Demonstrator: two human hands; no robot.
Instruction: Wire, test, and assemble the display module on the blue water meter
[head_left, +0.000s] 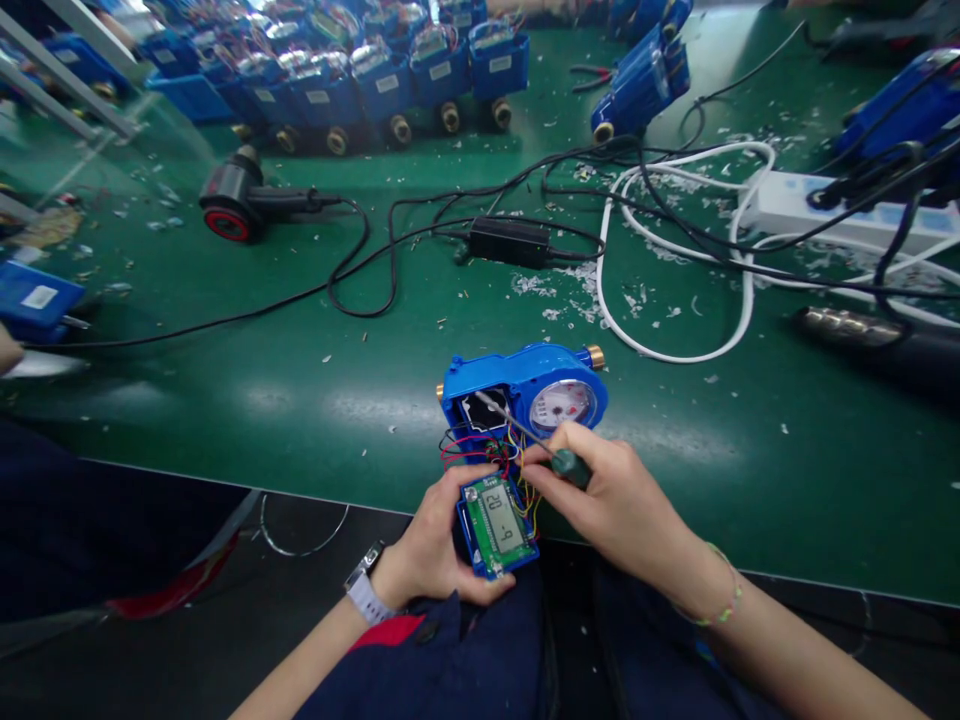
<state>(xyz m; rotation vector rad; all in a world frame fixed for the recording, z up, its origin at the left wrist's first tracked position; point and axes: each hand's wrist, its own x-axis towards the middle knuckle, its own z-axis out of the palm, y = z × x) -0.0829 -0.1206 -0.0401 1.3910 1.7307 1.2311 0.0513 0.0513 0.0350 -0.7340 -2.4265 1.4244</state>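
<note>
My green bench (315, 400) spreads wide before me, with rows of blue water meters (337, 80) crowded along its far edge and a power strip (840, 210) near the right edge among black and white cables (675, 345). Close to the front edge lies a blue water meter (525, 385), its dial (562, 405) facing up. Coloured wires (469, 450) run from its open compartment to a green circuit board (496, 525) in a blue casing (469, 530). My left hand (431, 535) grasps that casing. My right hand (607, 490) pinches a green-handled screwdriver (570, 467), its tip reaching the open compartment.

The right hand (619, 495) hides part of the green screwdriver handle (574, 468).
</note>
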